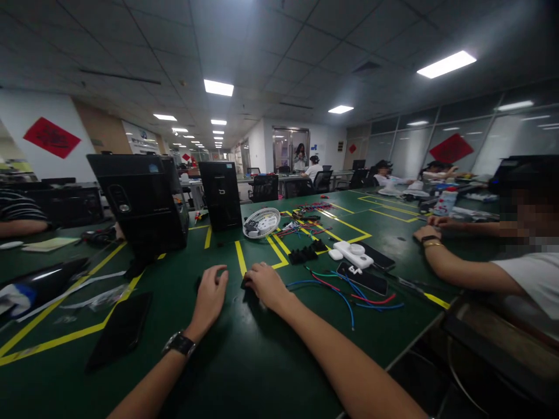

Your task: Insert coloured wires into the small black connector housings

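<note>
My right hand (267,284) is closed, its fingertips on a small black piece (249,293) at the green tabletop. Its exact kind is hard to make out. Just to the left, my left hand (211,295) rests on the table with thumb and index finger apart. A dark bit (198,283) shows at that hand's outer edge, mostly hidden. Beyond my right hand lie several black blocks (304,254) in a row. Loose blue, red and green wires (349,288) spread to the right of it.
Two black computer towers (142,203) stand at the back left. A white basket (262,223) and bundled wires (308,216) lie ahead. Phones (363,279) and a white device (353,254) are at right. A dark tablet-like slab (120,330) lies left. A co-worker's arm (463,270) rests at right.
</note>
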The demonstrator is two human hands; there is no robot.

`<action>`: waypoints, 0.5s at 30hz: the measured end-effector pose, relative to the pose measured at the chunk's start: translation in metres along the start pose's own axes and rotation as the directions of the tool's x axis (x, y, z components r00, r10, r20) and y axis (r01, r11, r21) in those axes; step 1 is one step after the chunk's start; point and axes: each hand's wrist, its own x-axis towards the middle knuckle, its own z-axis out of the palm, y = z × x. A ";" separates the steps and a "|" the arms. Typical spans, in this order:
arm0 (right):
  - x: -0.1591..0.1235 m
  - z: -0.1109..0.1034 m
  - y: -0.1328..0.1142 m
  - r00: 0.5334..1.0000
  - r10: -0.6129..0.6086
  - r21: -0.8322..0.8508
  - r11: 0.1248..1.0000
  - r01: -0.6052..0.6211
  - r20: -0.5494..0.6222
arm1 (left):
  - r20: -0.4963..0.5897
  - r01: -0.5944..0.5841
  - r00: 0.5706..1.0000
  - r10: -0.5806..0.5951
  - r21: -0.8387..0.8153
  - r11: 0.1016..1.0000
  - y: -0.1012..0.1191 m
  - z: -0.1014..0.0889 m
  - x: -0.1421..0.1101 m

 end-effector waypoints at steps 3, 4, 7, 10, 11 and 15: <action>-0.004 -0.003 -0.009 0.976 -0.207 0.115 0.970 0.214 -0.068 | 0.300 0.507 0.862 -0.409 -0.456 0.732 0.015 0.011 -0.014; -0.006 -0.005 -0.013 0.957 -0.279 0.147 0.946 0.288 -0.077 | 0.406 0.608 0.794 -0.453 -0.530 0.591 0.017 0.012 -0.017; -0.012 -0.015 -0.028 0.909 -0.411 0.223 0.882 0.416 -0.070 | 0.504 0.666 0.742 -0.442 -0.632 0.396 0.015 0.008 -0.025; -0.020 -0.034 -0.027 0.932 -0.345 0.243 0.900 0.362 -0.110 | 0.452 0.624 0.770 -0.450 -0.681 0.383 0.013 0.001 -0.036; -0.025 -0.041 -0.021 0.954 -0.271 0.225 0.929 0.295 -0.131 | 0.454 0.626 0.769 -0.451 -0.678 0.385 0.012 -0.001 -0.040; -0.056 -0.057 0.026 0.994 0.074 0.021 0.997 -0.073 -0.079 | 0.462 0.603 0.794 -0.396 -0.686 0.408 0.013 -0.002 -0.048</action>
